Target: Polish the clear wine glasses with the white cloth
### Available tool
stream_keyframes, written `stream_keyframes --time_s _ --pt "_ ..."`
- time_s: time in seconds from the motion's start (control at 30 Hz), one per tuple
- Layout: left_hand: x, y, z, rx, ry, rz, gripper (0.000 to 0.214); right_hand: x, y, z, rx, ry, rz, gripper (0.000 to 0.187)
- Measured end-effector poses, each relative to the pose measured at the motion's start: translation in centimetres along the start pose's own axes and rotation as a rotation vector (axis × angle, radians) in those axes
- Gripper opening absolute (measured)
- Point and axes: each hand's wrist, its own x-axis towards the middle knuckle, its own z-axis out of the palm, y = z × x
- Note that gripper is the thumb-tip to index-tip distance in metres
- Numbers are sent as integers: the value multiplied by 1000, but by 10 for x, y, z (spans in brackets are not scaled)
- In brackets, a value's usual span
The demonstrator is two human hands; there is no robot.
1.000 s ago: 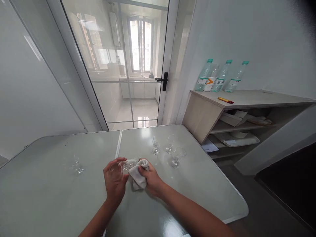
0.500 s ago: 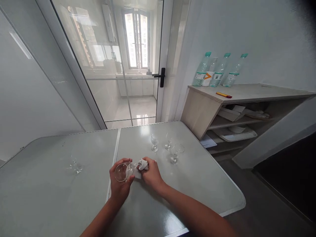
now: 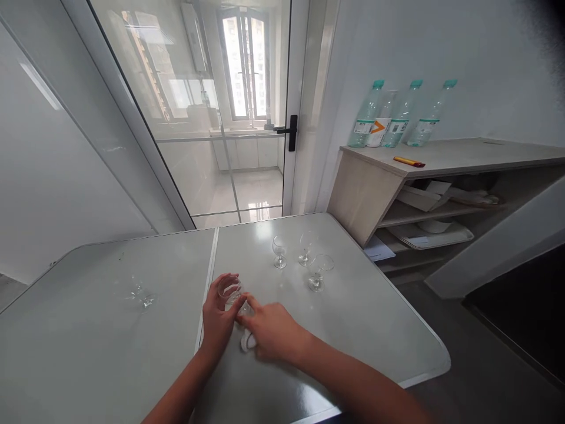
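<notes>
My left hand (image 3: pixel 219 323) is wrapped round a small clear stemmed glass (image 3: pixel 229 290), held with its mouth up just above the grey table (image 3: pixel 110 341). My right hand (image 3: pixel 270 328) is closed over a white cloth (image 3: pixel 248 341), of which only a small bit shows under the palm, and its fingertips touch the glass near the base. Three more clear stemmed glasses stand upright past my hands: one (image 3: pixel 279 252), a second (image 3: pixel 306 249) and a third (image 3: pixel 318 272).
Another clear glass (image 3: pixel 140 295) rests on the table's left half. A wooden shelf unit (image 3: pixel 441 171) at the right carries several water bottles (image 3: pixel 399 115) and a marker (image 3: pixel 408 161). A glass door (image 3: pixel 212 106) stands behind the table.
The glass has gone from lying tilted with its mouth toward me to upright in my left hand. My right hand has dropped with the cloth, now mostly hidden beneath it.
</notes>
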Motion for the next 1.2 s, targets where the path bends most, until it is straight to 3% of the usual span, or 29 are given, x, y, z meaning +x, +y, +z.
stream_keyframes --time_s 0.3,0.4,0.47,0.57,0.67,0.77,1.03,1.13,1.2 --pt "-2 -5 14 -11 -197 24 55 5 -5 8 -29 -210 90 56" --pt "0 -9 12 26 -225 77 76 6 -8 7 -29 -224 147 56" --pt "2 -10 6 85 -200 134 88 6 -9 5 -32 -237 226 71" --pt "7 -8 -6 191 -95 198 69 6 -3 -1 -51 -268 371 97" --pt "11 -2 -16 257 31 247 46 6 9 -7 -61 -292 515 100" --pt "12 4 -19 268 113 231 38 6 22 -12 -66 -290 614 98" --pt "9 6 -16 296 97 178 36 1 32 -18 -64 -206 721 72" --pt "9 6 -18 302 123 171 34 0 20 -21 -60 -103 742 45" --pt "10 6 -19 301 129 167 33 0 11 -21 15 -57 624 25"
